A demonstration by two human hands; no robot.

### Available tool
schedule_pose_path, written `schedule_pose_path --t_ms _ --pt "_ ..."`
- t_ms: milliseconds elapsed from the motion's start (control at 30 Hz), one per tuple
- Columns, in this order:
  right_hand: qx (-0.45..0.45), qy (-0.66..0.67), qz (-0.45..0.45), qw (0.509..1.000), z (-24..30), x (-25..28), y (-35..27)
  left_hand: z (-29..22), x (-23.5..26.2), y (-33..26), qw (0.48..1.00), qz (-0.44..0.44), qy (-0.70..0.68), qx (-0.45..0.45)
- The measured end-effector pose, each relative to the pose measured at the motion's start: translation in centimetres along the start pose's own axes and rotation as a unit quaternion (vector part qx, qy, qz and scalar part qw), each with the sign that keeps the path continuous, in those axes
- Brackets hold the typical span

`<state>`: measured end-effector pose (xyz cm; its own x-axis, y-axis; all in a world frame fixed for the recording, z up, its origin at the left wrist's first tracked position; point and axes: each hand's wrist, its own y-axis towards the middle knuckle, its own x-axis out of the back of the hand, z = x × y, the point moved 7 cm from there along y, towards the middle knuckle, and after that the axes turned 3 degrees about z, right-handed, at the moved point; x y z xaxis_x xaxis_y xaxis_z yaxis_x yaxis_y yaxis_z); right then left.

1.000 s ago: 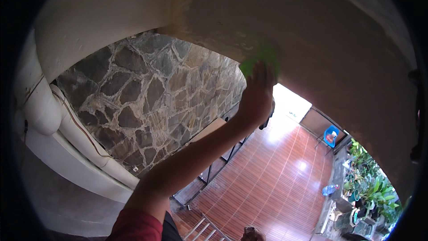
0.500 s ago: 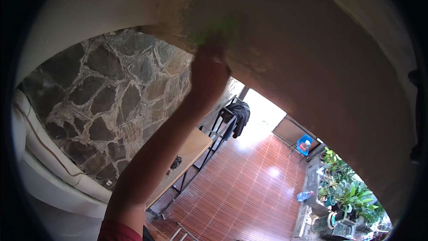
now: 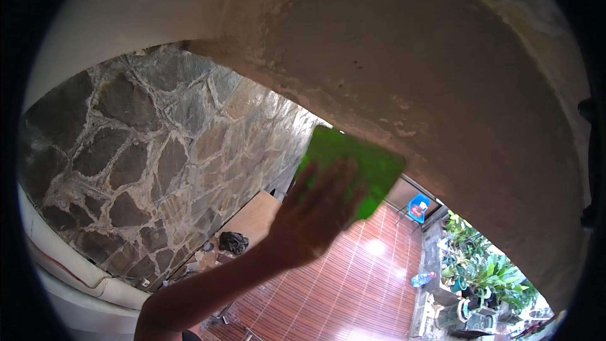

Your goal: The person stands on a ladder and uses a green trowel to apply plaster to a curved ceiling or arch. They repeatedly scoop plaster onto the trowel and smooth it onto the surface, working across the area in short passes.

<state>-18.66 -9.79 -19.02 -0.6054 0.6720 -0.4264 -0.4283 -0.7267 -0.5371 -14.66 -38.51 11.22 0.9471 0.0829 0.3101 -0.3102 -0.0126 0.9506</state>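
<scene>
My left hand [image 3: 319, 211] reaches up from the lower left with its back toward me. Its fingers are closed on a flat green rectangular pad [image 3: 375, 164], slightly blurred. The pad's upper edge is near the lower edge of a plastered beam [image 3: 435, 69]; whether they touch I cannot tell. Brownish-grey and patchy, the beam's surface shows rough spots and small pits. My right hand is out of sight.
A stone-clad wall [image 3: 145, 158] stands at the left above a pale rounded ledge [image 3: 82, 271]. Below lie a reddish tiled floor [image 3: 303, 303], a wooden tabletop [image 3: 252, 221] with a dark crumpled bundle [image 3: 233, 242], a blue chair [image 3: 418, 208], a plastic bottle [image 3: 423, 279] and potted plants [image 3: 499, 278].
My left hand has come down and to the right with the green pad, from up against the beam's face to its lower edge. The view has shifted slightly.
</scene>
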Motion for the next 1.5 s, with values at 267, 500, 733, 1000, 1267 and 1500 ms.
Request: schedule_pose_path --t_ms 267,500,733,1000,1267,1500 --pt "-0.022 -0.026 -0.003 0.999 -0.6 -2.0 1.4 8.1 0.4 7.8 0.985 -0.124 0.123 0.001" --pt "-0.001 -0.023 0.012 1.000 -0.1 -1.8 -0.3 1.6 -3.8 3.1 1.000 -0.009 0.024 -0.009" --pt "0.101 -0.080 -0.003 0.992 7.7 0.1 -4.0 -3.6 0.5 -10.6 0.841 -0.029 -0.202 0.501" --pt "0.242 -0.286 0.143 0.916 17.7 -2.2 -11.2 -17.8 3.5 -19.0 0.461 -0.134 -0.528 0.701" --pt "0.325 -0.487 0.288 0.758 19.3 -5.6 -15.8 -25.2 6.1 -18.3 0.383 -0.084 -0.544 0.741" --pt "0.442 -0.482 0.334 0.679 21.3 -6.0 -18.2 -28.3 5.7 -17.5 0.303 -0.043 -0.596 0.743"
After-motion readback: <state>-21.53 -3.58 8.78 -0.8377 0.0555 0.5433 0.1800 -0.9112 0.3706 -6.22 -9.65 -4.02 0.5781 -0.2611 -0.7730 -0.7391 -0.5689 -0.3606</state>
